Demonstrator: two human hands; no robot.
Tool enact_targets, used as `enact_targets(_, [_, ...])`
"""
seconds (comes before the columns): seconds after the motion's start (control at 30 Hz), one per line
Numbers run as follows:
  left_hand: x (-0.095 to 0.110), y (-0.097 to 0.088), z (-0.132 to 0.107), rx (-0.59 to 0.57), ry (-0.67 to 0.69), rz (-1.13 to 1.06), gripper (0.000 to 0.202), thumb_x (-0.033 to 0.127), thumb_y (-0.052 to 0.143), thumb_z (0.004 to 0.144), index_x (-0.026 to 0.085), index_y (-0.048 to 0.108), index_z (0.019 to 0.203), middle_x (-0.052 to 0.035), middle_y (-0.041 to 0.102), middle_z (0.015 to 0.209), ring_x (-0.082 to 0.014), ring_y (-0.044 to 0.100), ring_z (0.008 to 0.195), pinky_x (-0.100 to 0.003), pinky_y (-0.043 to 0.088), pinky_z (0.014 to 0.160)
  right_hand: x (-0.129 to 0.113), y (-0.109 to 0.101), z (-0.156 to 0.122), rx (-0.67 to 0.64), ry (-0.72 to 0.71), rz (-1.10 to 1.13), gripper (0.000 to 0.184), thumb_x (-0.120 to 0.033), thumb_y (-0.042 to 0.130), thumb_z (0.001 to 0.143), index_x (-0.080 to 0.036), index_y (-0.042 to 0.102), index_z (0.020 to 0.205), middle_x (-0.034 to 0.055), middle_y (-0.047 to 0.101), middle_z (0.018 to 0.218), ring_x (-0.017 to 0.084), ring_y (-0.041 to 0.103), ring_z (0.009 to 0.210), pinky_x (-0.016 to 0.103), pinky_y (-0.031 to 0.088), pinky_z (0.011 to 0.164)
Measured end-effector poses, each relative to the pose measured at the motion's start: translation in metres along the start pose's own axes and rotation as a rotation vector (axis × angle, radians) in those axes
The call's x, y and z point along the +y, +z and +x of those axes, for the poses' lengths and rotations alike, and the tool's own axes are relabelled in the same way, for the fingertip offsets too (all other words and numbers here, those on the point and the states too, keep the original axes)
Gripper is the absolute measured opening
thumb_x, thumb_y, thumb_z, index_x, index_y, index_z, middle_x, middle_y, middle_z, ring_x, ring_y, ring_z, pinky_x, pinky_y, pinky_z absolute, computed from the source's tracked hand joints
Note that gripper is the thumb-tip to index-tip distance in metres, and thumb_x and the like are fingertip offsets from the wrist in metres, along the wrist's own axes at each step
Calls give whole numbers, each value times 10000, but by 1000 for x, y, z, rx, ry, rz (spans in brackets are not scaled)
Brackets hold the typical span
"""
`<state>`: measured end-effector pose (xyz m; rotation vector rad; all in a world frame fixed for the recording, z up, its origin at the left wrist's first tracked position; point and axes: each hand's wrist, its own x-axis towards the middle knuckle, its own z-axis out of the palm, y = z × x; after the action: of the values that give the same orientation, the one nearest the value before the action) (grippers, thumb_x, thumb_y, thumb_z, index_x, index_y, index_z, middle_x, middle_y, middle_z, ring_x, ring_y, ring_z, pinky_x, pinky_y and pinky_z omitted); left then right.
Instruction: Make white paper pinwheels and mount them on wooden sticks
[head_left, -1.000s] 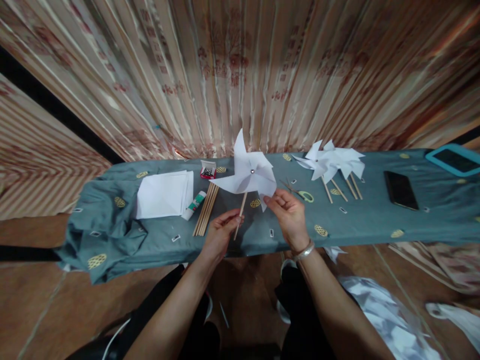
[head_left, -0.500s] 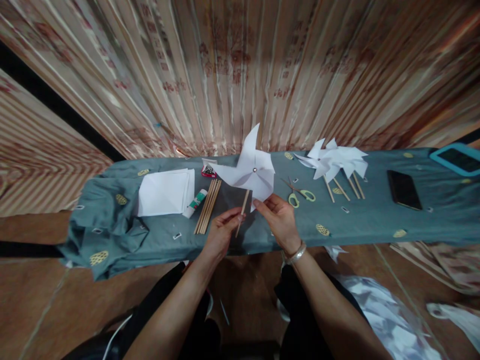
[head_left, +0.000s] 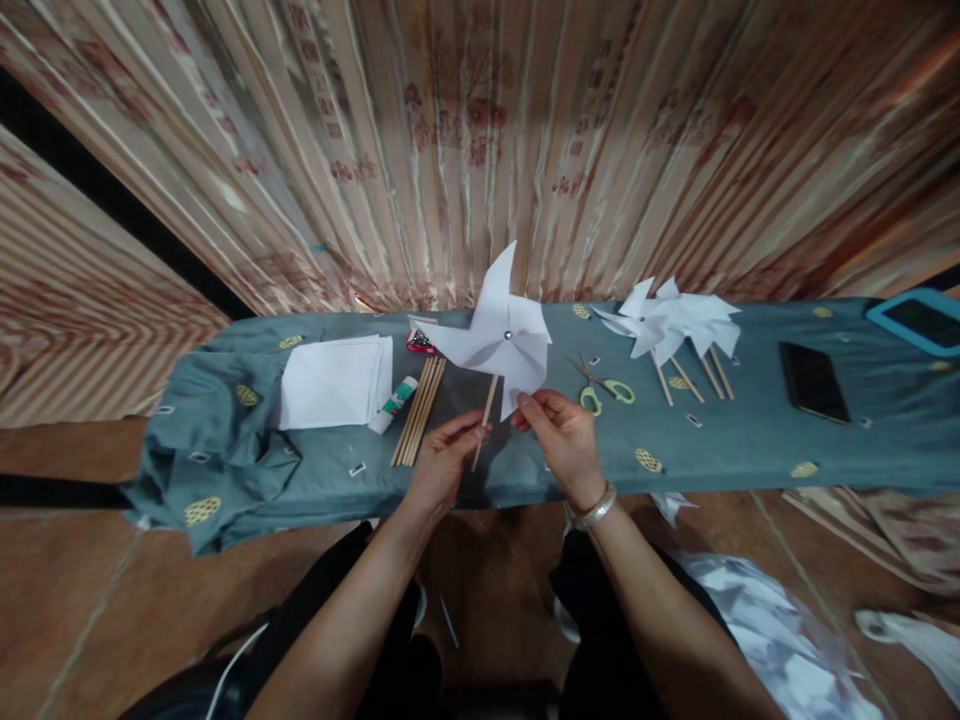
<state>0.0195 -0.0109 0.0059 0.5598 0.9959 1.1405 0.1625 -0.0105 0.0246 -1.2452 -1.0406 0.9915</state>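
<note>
A white paper pinwheel (head_left: pixel 491 335) with a silvery pin head at its centre stands tilted up over the middle of the table. Its thin wooden stick (head_left: pixel 486 420) is pinched near the lower end by my left hand (head_left: pixel 442 455), thumb against the fingers. My right hand (head_left: pixel 566 440), wearing a bracelet, is closed at the edge of the lowest blade, thumb tip on the paper. Close to my left hand lie several wooden sticks (head_left: pixel 417 412) and a glue stick (head_left: pixel 394 404). Green-handled scissors (head_left: pixel 604 387) rest just beyond my right hand.
White paper sheets (head_left: pixel 330 382) lie stacked on the green tablecloth (head_left: pixel 465 490), left of a small red box of pins (head_left: pixel 421 341). To the right are several finished pinwheels (head_left: pixel 679 320), a black phone (head_left: pixel 814 380) and a blue-framed tablet (head_left: pixel 919 320). A curtain (head_left: pixel 472 150) hangs behind.
The thumb and fingers of my right hand have shifted slightly up and right along the lower blade. My left hand keeps its hold on the stick. The pinwheel has barely turned.
</note>
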Motion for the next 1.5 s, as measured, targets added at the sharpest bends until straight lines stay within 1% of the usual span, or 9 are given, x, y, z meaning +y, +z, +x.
enact_targets(0.27, [-3, 1, -1, -27, 6, -16, 360, 291, 909, 439, 191, 774, 757, -22, 749, 729, -128, 640, 703, -269, 459, 786, -2, 8, -4, -79, 2, -27, 329, -458, 694, 770, -192, 627, 588, -7, 641, 557, 111, 572, 538, 240, 458, 576])
enact_targets(0.5, [-2, -2, 0, -51, 28, 23, 384, 325, 903, 473, 189, 784, 812, -35, 759, 761, -136, 652, 725, -275, 460, 804, -9, 5, -4, -147, 9, -55, 315, -479, 713, 745, -185, 671, 643, -8, 645, 554, 106, 554, 509, 230, 446, 534])
enact_targets(0.57, [-1, -3, 1, -26, 27, 19, 401, 332, 908, 458, 194, 784, 814, -31, 758, 752, -135, 654, 718, -276, 465, 797, -11, -3, -2, -103, -26, -121, 337, -501, 692, 765, -186, 674, 647, -4, 645, 549, 108, 548, 506, 236, 441, 532])
enact_targets(0.67, [1, -4, 1, 12, 14, 13, 404, 326, 912, 437, 190, 780, 794, -30, 755, 743, -137, 657, 709, -280, 474, 781, -13, -19, 7, 65, -88, -169, 346, -511, 672, 782, -193, 665, 645, -1, 650, 551, 119, 555, 520, 249, 446, 544])
enact_targets(0.8, [0, -5, 0, 3, -9, 20, 378, 292, 906, 458, 175, 777, 793, -36, 751, 749, -135, 658, 716, -281, 481, 795, -10, -42, 22, 299, -173, -94, 272, -454, 737, 725, -201, 694, 815, 13, 720, 698, 166, 660, 670, 305, 520, 680])
enact_targets(0.9, [-3, -6, -2, -15, -10, 38, 363, 277, 898, 476, 169, 776, 800, -45, 751, 762, -142, 660, 720, -289, 486, 795, -6, -52, 30, 340, -223, -106, 308, -402, 747, 727, -207, 687, 957, 52, 752, 897, 192, 695, 845, 369, 528, 838])
enact_targets(1.0, [-5, -5, -3, -33, -23, 68, 347, 281, 892, 490, 171, 777, 799, -49, 753, 763, -146, 661, 718, -287, 490, 777, -4, -54, 34, 300, -245, -123, 343, -371, 739, 736, -210, 675, 1031, 80, 741, 1033, 197, 687, 935, 394, 513, 905])
enact_targets(1.23, [-6, -4, -1, -41, -42, 60, 364, 289, 902, 461, 178, 777, 784, -40, 754, 745, -130, 655, 708, -260, 478, 758, -2, -50, 37, 268, -177, -41, 358, -364, 779, 679, -198, 688, 984, 25, 740, 819, 161, 673, 760, 353, 523, 817])
enact_targets(1.5, [-6, -4, 0, -7, -28, 61, 388, 303, 907, 442, 171, 769, 780, -43, 753, 741, -143, 662, 702, -277, 482, 760, -5, -46, 33, 248, -102, 9, 379, -365, 816, 611, -198, 694, 929, -30, 705, 693, 125, 626, 654, 315, 506, 736])
